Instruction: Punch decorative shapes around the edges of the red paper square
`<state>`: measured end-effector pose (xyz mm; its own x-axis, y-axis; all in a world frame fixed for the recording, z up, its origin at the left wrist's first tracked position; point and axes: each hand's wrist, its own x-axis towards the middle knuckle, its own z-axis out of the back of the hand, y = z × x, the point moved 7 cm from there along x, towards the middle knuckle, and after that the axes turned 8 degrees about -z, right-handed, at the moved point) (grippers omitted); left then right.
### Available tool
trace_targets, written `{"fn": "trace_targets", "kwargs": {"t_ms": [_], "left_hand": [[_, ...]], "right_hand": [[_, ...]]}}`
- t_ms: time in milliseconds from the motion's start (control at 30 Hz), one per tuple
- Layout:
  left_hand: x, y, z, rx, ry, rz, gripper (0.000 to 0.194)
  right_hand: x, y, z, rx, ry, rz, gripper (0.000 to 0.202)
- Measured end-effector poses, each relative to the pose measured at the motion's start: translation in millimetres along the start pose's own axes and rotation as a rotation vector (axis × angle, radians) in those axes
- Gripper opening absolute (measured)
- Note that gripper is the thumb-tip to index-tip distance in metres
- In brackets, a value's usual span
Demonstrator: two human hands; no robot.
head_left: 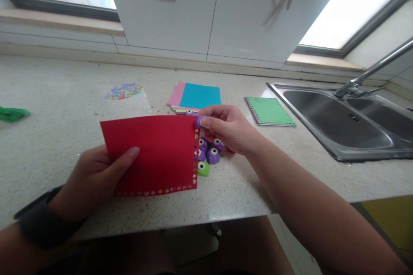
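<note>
My left hand [92,176] grips the red sheet [155,152] over the counter [235,197]; my right hand [227,126] pinches a purple punch [198,122] at its top-right corner, apparently edge-punching, which calls for a firm squeeze.

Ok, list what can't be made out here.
Left hand: head view, most fingers hidden behind the red card.
One purple punch: head view, partly covered by the red card.
Green item: head view, cut off by left edge.
Paper scraps: head view, too small to tell shapes.
</note>
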<state>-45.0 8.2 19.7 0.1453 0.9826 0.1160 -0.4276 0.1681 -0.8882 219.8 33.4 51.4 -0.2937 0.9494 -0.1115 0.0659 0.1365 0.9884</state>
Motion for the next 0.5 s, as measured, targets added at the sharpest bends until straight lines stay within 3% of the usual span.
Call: {"fn": "trace_targets", "kwargs": {"t_ms": [233, 367, 500], "left_hand": [[-1.7, 2.9, -1.6, -0.075, 0.009, 0.04, 0.045], [0.4, 3.0, -3.3, -0.118, 0.019, 0.04, 0.036], [2.9, 1.0, -5.4, -0.146, 0.026, 0.044, 0.036]], "right_hand": [[1.5, 13.5, 39.8, -0.102, -0.203, 0.102, 0.022], [4.6, 16.7, 53.4, -0.51, -0.362, 0.172, 0.027], [10.2, 11.3, 45.3, -0.899, -0.377, 0.181, 0.029]]}}
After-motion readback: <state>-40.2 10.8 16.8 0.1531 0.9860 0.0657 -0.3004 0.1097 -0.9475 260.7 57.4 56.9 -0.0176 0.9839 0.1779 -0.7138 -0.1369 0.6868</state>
